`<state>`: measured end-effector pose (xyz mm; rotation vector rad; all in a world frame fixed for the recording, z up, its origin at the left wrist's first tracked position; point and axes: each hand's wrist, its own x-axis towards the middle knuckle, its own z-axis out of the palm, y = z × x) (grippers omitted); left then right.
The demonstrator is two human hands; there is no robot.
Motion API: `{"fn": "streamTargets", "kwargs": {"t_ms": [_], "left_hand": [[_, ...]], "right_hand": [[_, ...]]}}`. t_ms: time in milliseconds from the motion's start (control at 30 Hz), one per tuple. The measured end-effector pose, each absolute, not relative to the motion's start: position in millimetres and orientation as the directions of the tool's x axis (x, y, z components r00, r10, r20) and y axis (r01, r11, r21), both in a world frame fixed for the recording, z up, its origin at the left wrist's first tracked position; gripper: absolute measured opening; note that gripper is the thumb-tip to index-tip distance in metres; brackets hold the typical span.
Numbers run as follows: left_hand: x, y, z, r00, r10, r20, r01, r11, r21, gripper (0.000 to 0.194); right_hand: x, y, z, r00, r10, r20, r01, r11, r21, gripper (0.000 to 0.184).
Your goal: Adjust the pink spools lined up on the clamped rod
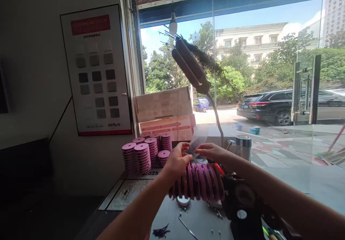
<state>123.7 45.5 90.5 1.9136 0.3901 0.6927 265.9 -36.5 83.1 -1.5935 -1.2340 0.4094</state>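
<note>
Near the middle of the view, a clear plastic bag is between my hands, above a row of pink discs. My left hand has its fingers curled at the bag's left side. My right hand reaches in from the right, its fingertips pinched at the bag's other side. What lies inside the bag is too small to make out. Just below the hands, the row of pink discs lies sideways with dark strands between them, beside a black machine part.
Several stacks of pink discs stand at the left. A desk lamp arches behind the hands. A lidded jar stands right of them. A metal rod, a dark bundle and small white bits lie on the table in front.
</note>
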Motion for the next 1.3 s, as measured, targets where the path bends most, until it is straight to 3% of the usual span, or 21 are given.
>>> {"fn": "streamTargets", "kwargs": {"t_ms": [67,133,300,467,567,633,700,900,1100,1300], "left_hand": [[124,46,90,0.783,0.548,0.294,-0.029,-0.44,0.897,0.033],[124,47,90,0.786,0.543,0.295,-0.019,-0.456,0.89,0.033],[116,45,96,0.833,0.459,0.309,0.0,-0.559,0.829,0.024],[91,26,94,0.815,0.327,0.478,0.016,-0.837,0.546,0.023],[79,14,87,0.843,0.221,0.491,0.054,-0.942,0.332,0.031],[76,11,84,0.855,0.169,0.491,0.044,-0.966,0.255,0.033],[75,11,83,0.846,0.159,0.508,0.018,-0.962,0.272,0.035],[84,16,88,0.846,0.225,0.483,-0.06,-0.86,0.507,0.049],[89,11,91,0.798,0.346,0.494,0.183,-0.92,0.347,0.037],[96,8,92,0.768,0.409,0.493,0.243,-0.898,0.367,0.03]], "right_hand": [[265,-38,81,0.381,0.87,0.314,0.635,0.001,-0.773,0.015],[257,-50,80,0.358,0.866,0.349,0.733,-0.029,-0.679,0.028],[226,-80,77,0.327,0.89,0.317,0.825,-0.106,-0.555,0.039],[220,-76,68,0.284,0.901,0.329,0.826,-0.055,-0.561,0.043],[223,-72,64,0.27,0.896,0.352,0.822,-0.023,-0.57,0.045],[224,-72,63,0.272,0.892,0.362,0.82,-0.018,-0.573,0.045],[225,-72,63,0.272,0.888,0.37,0.816,-0.008,-0.579,0.042],[229,-71,58,0.263,0.878,0.4,0.789,0.043,-0.613,0.037],[227,-72,56,0.292,0.869,0.398,0.76,0.042,-0.649,0.037],[225,-73,60,0.295,0.872,0.39,0.745,0.046,-0.665,0.037]]}}
